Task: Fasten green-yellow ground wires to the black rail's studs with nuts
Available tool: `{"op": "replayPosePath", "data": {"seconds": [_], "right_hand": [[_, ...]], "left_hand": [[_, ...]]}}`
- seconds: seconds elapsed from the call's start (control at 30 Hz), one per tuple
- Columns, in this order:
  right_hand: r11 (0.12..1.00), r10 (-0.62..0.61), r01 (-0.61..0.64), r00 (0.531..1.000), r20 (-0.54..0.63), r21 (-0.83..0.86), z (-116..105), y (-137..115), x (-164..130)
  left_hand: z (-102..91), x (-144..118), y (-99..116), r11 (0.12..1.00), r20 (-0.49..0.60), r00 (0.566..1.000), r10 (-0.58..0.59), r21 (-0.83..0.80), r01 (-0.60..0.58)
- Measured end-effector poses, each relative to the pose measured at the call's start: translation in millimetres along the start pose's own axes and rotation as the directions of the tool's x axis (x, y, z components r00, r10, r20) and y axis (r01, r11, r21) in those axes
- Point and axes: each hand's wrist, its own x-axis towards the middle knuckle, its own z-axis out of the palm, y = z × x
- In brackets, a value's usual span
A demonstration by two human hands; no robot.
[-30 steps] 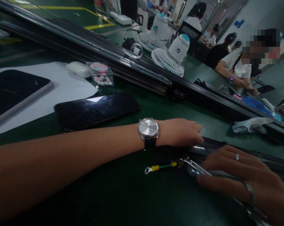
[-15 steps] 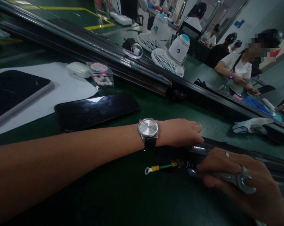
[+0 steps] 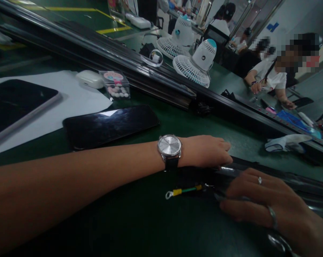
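My left hand (image 3: 208, 150), with a silver-faced wristwatch (image 3: 170, 146) at its wrist, is closed over the end of a black bar (image 3: 292, 178). Its fingertips are mostly hidden. A short green wire with yellow sleeves (image 3: 187, 190) and a ring terminal at its free end sticks out leftward from the bar. My right hand (image 3: 265, 203), wearing two rings, is closed on a wrench (image 3: 279, 244). One end of the wrench shows below the palm; the other lies dim near the wire's fastening point.
Beyond my left forearm lie a phone (image 3: 111, 126), a tablet-like device (image 3: 19, 103) on white paper (image 3: 81, 101), a white case (image 3: 89, 79) and a clear candy box (image 3: 115, 85). Long black rails (image 3: 97, 53) cross behind. Farther off are white fans (image 3: 193, 66), a glove (image 3: 286, 142) and a seated co-worker (image 3: 271, 82).
My right hand has turned with the wrench, whose lower end swung down toward the bottom edge. My left hand stays almost still. The seated co-worker's hand has moved.
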Motion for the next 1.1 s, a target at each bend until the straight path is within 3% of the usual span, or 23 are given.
{"op": "replayPosePath", "data": {"seconds": [0.07, 0.27, 0.47, 0.73, 0.83, 0.87, 0.93, 1.03, 1.1], "right_hand": [[1.0, -0.009, 0.01, 1.0, 0.013, -0.017, -5.8, 1.3, -1.7], [0.994, 0.095, -0.103, 0.965, -0.245, -0.021, -1.4, -0.8, 1.1], [0.991, 0.113, -0.131, 0.944, -0.311, -0.038, 5.5, -7.0, 9.7], [0.997, 0.071, -0.081, 0.95, -0.305, -0.02, 12.1, -2.3, 8.5], [0.999, -0.032, 0.036, 0.983, -0.18, 0.016, 3.5, -0.4, 7.0], [0.998, -0.044, 0.047, 0.994, -0.096, 0.03, -0.9, 0.1, 6.3], [1.0, 0.007, -0.007, 0.999, -0.036, -0.021, -9.6, 1.2, 4.5], [0.998, -0.055, 0.053, 0.996, -0.066, -0.039, -15.6, 1.8, 1.7], [0.999, -0.005, -0.002, 0.989, -0.15, -0.046, -13.3, 0.1, 0.7]], "left_hand": [[0.5, -0.3, -0.3, 1.0, -0.014, 1.0, 0.004, -0.001, -0.004], [0.1, -0.6, 0.3, 1.0, -0.008, 1.0, -0.013, 0.0, 0.013], [-2.6, 0.3, 1.5, 1.0, 0.042, 0.999, -0.025, 0.013, 0.025], [-2.9, 0.8, 1.3, 1.0, 0.039, 0.999, -0.013, 0.007, 0.012], [-1.9, 0.1, 0.5, 1.0, 0.017, 1.0, -0.003, 0.004, 0.003], [-1.2, -0.1, 0.1, 1.0, 0.001, 1.0, 0.001, 0.002, -0.001], [0.7, -0.6, -0.7, 1.0, -0.03, 0.999, 0.012, -0.004, -0.012], [2.4, -1.0, -1.3, 1.0, -0.049, 0.999, 0.014, -0.007, -0.014], [2.0, -1.1, -1.0, 1.0, -0.032, 0.999, 0.006, -0.001, -0.006]]}}
